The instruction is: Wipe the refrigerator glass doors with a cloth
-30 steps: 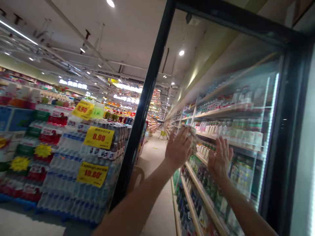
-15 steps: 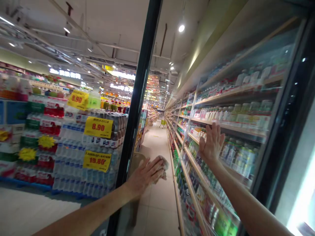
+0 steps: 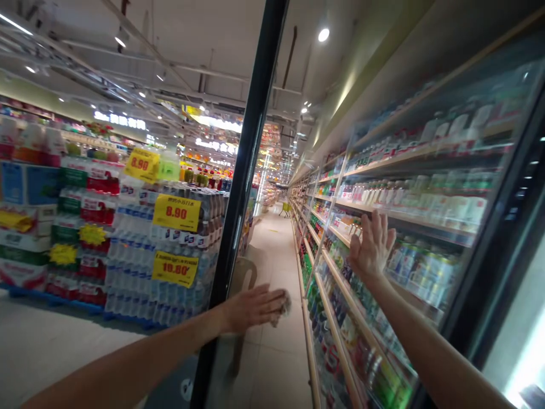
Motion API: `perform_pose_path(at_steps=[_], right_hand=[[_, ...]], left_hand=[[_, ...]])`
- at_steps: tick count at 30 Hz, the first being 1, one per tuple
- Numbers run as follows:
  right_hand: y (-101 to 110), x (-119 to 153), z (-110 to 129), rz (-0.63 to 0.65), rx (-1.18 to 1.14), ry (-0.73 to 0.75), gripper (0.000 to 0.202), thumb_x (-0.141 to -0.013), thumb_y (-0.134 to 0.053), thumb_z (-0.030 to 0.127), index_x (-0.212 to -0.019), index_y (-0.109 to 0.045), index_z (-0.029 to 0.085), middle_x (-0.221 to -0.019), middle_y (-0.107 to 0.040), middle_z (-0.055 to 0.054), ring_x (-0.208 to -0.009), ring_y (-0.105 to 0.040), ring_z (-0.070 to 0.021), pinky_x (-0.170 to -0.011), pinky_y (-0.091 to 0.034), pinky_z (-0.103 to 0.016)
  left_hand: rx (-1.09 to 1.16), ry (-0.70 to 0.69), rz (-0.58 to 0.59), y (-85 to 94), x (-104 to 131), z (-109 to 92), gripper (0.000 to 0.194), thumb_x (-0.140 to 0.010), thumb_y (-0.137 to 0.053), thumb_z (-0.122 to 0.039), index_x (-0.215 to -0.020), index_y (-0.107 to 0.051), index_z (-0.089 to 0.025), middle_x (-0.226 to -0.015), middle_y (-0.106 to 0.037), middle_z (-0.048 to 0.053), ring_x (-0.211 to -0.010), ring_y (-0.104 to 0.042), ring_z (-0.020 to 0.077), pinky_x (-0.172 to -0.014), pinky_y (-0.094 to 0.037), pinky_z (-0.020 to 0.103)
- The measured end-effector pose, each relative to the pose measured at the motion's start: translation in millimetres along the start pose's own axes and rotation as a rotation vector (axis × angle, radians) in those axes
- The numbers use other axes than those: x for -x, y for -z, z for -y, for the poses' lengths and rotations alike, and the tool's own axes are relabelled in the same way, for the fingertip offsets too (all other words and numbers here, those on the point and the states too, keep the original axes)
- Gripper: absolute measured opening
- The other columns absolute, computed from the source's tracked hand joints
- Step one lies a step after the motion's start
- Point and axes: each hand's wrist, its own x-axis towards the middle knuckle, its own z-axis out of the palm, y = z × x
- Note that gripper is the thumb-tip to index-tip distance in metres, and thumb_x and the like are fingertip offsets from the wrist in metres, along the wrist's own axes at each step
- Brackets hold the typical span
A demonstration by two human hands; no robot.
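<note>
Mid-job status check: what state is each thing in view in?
Left hand: fingers extended over the cloth, grip unclear
Cloth: bunched up
Right hand: raised, fingers spread, nothing held
Black-framed glass door: appears open
Shelves: stocked with bottles
Drink packs: stacked
Price signs: facing this way
Ceiling light: lit
Shopping cart: far off, contents unclear

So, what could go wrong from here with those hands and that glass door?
The right hand is spread bare at the glass door, so it might leave smudges. The bunched cloth in the left hand could slip. And the door appears to stand open, so a push might swing it.
</note>
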Motion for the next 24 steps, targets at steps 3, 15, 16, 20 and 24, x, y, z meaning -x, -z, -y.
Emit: perform_pose_path(at_steps=[3,15,16,20,24], right_hand=[[1,0,-1,-0.007,-0.018,0.006,0.057,-0.088,-0.036,0.036,-0.142,-0.03,0.017,-0.146,-0.034,-0.016,-0.139,-0.024,-0.0278,-0.11,-0.018,-0.051],[6,-1,4,0.02,-0.026,-0.015,0.057,-0.089,-0.034,0.035,-0.144,-0.026,0.019,-0.148,-0.031,-0.015,-0.14,-0.022,-0.0283,-0.11,-0.017,-0.053],[6,-1,1,0.022,-0.026,-0.009,0.058,-0.089,-0.033,0.035,-0.144,-0.025,0.019,-0.148,-0.03,-0.015,-0.14,-0.021,-0.0283,-0.11,-0.017,-0.053],[13,4,-18,0.105,-0.03,0.135,0.059,-0.089,-0.036,0.034,-0.145,-0.022,0.021,-0.149,-0.029,-0.013,-0.141,-0.017,-0.027,-0.11,-0.017,-0.052],[20,12,-37,0.16,-0.021,0.269,0.057,-0.089,-0.038,0.032,-0.143,-0.026,0.022,-0.148,-0.033,-0.012,-0.141,-0.018,-0.025,-0.111,-0.017,-0.05]], left_hand=[[-0.057,0.322,-0.054,19.7,-31,46,0.035,-0.09,-0.044,-0.027,-0.125,-0.049,-0.024,-0.144,-0.04,0.005,-0.139,-0.023,0.0191,-0.114,-0.015,0.043],[0.002,0.226,0.015,19.4,-25,41,0.036,-0.09,-0.043,-0.031,-0.125,-0.05,-0.029,-0.143,-0.042,0.001,-0.138,-0.027,0.0163,-0.115,-0.01,0.042],[-0.036,0.342,-0.04,24.8,-36,54,0.036,-0.09,-0.042,-0.029,-0.126,-0.049,-0.027,-0.143,-0.042,0.005,-0.138,-0.026,0.0185,-0.115,-0.008,0.045],[-0.087,0.56,-0.129,35.4,-64,72,0.039,-0.088,-0.044,-0.026,-0.126,-0.049,-0.021,-0.145,-0.037,0.01,-0.139,-0.022,0.0247,-0.113,-0.009,0.051],[0.002,0.057,-0.029,21.6,-59,29,0.036,-0.089,-0.042,-0.025,-0.125,-0.05,-0.027,-0.144,-0.041,0.0,-0.138,-0.026,0.0163,-0.115,-0.014,0.039]])
